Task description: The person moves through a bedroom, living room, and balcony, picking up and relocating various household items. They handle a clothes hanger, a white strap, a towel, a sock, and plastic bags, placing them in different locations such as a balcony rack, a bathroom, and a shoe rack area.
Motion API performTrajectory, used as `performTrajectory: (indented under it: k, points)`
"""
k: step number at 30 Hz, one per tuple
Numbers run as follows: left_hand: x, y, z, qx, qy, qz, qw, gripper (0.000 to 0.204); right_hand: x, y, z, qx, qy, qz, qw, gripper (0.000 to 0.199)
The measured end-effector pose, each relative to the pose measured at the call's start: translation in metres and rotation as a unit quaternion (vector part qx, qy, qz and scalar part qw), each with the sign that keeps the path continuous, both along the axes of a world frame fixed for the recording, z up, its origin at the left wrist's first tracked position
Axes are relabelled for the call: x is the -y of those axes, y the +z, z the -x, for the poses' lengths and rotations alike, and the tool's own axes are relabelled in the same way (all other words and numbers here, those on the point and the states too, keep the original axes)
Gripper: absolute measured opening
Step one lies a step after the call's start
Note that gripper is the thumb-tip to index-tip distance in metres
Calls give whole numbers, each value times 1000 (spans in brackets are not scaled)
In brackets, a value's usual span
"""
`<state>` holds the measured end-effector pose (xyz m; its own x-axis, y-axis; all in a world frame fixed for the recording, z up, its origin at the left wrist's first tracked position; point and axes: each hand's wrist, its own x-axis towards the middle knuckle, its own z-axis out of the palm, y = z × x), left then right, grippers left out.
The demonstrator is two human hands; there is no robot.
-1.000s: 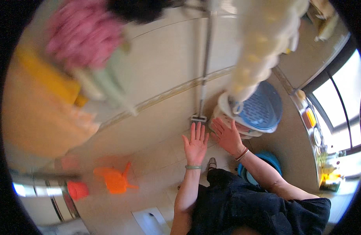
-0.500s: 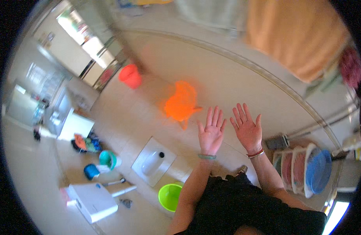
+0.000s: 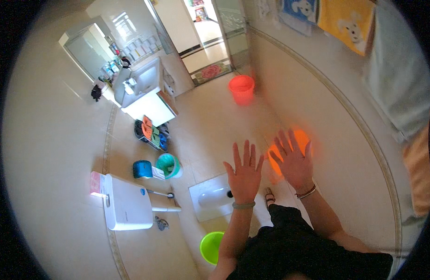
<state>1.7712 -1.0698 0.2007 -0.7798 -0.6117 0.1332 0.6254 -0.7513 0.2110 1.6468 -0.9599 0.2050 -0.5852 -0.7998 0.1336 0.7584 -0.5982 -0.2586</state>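
Observation:
Both hands are raised in front of me with nothing in them. My left hand point(image 3: 244, 179) has its fingers spread, and a green bangle point(image 3: 243, 205) circles that wrist. Beyond it, low on the floor, lies a white squat toilet point(image 3: 208, 198), partly covered by the hand and forearm. My right hand point(image 3: 296, 170) also has its fingers apart, with a thin bracelet point(image 3: 306, 192) at the wrist. Behind its fingers shows a bright orange stool point(image 3: 302, 138), mostly hidden. A lime-green basin point(image 3: 210, 247) sits beside my left forearm.
A red bucket point(image 3: 242, 91) stands near the doorway. Along the left are a washbasin cabinet point(image 3: 147, 109), a rack of slippers point(image 3: 152, 133), a teal-lined bin point(image 3: 168, 165) and a white cistern point(image 3: 128, 205). A yellow towel point(image 3: 348, 23) hangs on the right wall.
The view has swung left, so the room's things sit farther right. My right hand now overlaps the orange stool. Both hands stay raised with fingers spread.

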Motion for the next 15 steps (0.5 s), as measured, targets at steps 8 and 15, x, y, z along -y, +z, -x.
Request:
performTrajectory:
  k: [8, 15]
  points:
    - [150, 28, 67, -6, 82, 4, 997, 61, 166, 24, 97, -57, 73, 44, 995, 71]
    - [287, 25, 103, -59, 146, 2, 988, 59, 335, 34, 150, -5, 183, 53, 982, 70]
